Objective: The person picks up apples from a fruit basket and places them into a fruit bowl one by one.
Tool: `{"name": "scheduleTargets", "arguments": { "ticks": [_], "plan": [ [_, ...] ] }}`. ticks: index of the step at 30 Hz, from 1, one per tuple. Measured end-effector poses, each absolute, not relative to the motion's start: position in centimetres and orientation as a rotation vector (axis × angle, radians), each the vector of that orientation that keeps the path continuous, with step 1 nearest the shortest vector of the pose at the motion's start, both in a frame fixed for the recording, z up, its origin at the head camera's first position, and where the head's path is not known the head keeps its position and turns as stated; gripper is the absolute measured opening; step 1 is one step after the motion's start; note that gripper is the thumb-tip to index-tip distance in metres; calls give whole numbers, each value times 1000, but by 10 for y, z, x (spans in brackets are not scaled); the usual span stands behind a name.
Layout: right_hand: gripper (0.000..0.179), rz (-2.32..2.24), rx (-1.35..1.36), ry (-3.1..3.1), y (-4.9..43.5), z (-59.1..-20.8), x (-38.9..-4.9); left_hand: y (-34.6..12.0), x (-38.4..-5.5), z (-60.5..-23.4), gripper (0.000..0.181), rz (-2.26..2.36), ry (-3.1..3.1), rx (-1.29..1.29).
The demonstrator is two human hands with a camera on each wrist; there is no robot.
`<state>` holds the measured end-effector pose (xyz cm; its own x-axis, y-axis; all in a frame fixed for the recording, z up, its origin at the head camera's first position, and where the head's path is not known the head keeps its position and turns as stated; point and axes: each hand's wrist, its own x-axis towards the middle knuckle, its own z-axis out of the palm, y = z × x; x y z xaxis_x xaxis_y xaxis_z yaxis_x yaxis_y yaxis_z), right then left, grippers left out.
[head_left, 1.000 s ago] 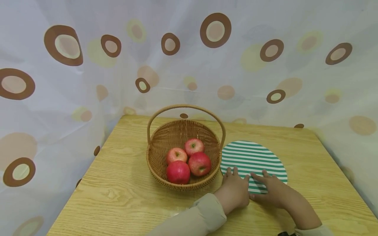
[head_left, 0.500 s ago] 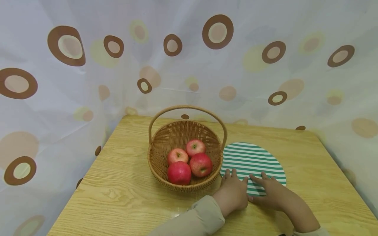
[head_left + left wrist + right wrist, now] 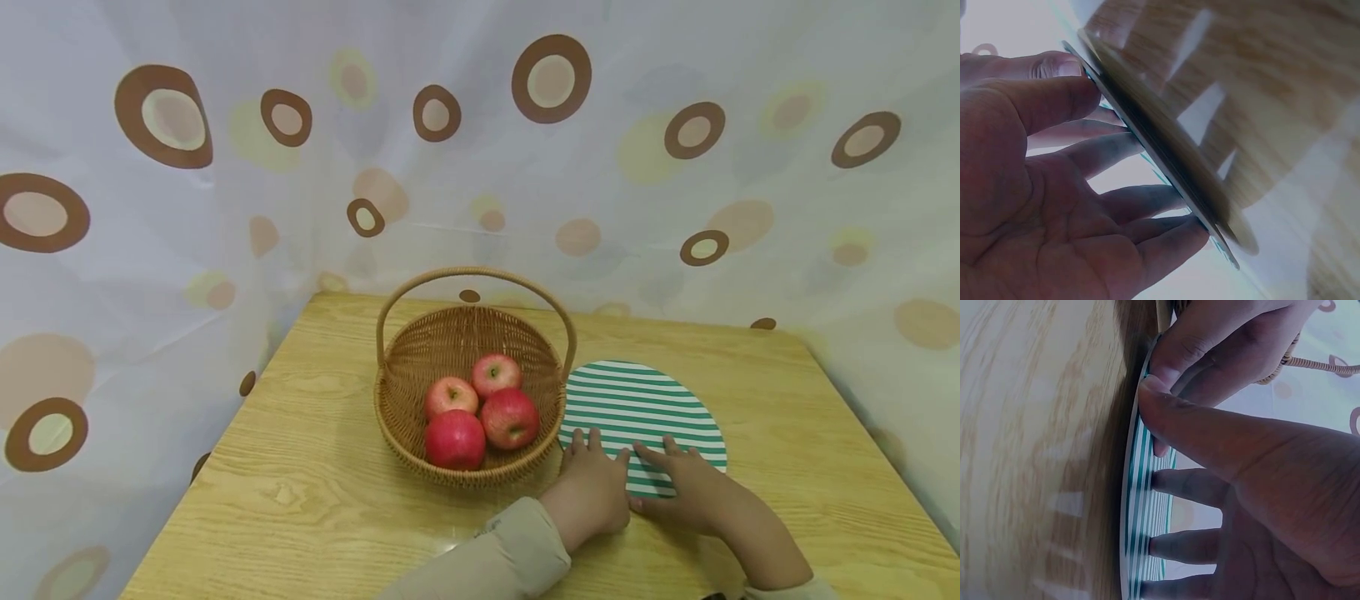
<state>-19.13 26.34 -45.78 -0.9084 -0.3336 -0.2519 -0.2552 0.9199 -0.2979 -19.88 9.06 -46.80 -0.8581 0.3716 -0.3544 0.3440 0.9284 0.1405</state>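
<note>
A round placemat (image 3: 637, 404) with green and white stripes lies on the table just right of the wicker basket. My left hand (image 3: 592, 492) touches the near left part of the mat with spread fingertips. Beside it, my right hand (image 3: 693, 492) rests its fingers on the near right part. Seen from the left wrist, the fingers (image 3: 1122, 150) are fairly straight against the striped face. In the right wrist view the thumb (image 3: 1154, 394) is at the mat's near edge, close to the left hand's thumb, and the other fingertips press the stripes.
The wicker basket (image 3: 390, 417) with a tall arched handle stands left of the mat, with several red apples (image 3: 455, 439) in it. A curtain (image 3: 480, 175) with brown ring patterns hangs behind and beside the wooden table (image 3: 300, 500).
Between the first and second frames the placemat and both hands shifted slightly left, toward the basket. Since then they have stayed in place. The head view wobbles a little.
</note>
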Motion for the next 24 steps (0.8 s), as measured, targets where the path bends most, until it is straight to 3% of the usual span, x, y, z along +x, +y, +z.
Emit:
{"name": "scheduleTargets", "arguments": {
  "ticks": [24],
  "plan": [
    [92,-398,-430,2776,263,-457,-191,90,-197,-465,65,107,2714,536]
  ]
}}
